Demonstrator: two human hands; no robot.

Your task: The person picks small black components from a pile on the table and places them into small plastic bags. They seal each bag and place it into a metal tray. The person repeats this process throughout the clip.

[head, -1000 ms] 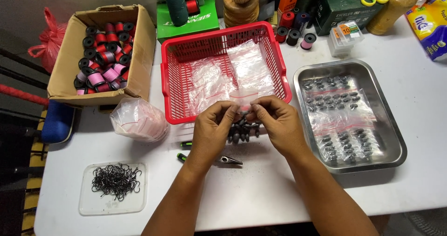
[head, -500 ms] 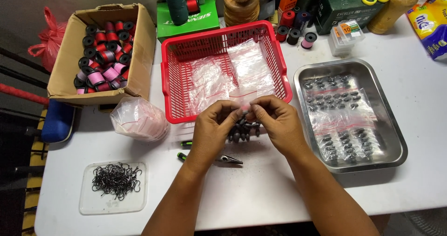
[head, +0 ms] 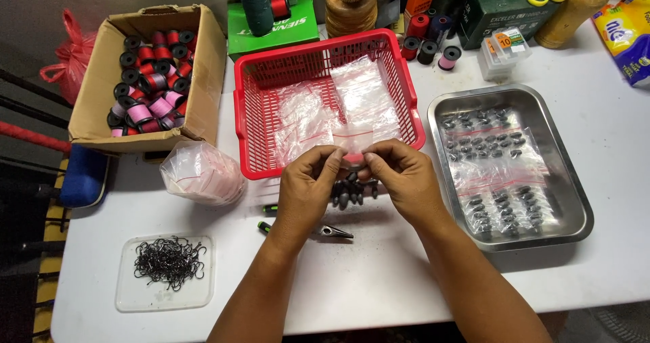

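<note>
White table w/ red basket, steel tray.

My forearms come up from the bottom edge and angle toward each other. My left hand and right hand meet near the middle, knuckles up, fingers curled. On each hand thumb and forefinger are pinched together, the two pinches almost touching. Both wrists are bent slightly inward.

White table, dark floor at left, evenly lit.
</note>
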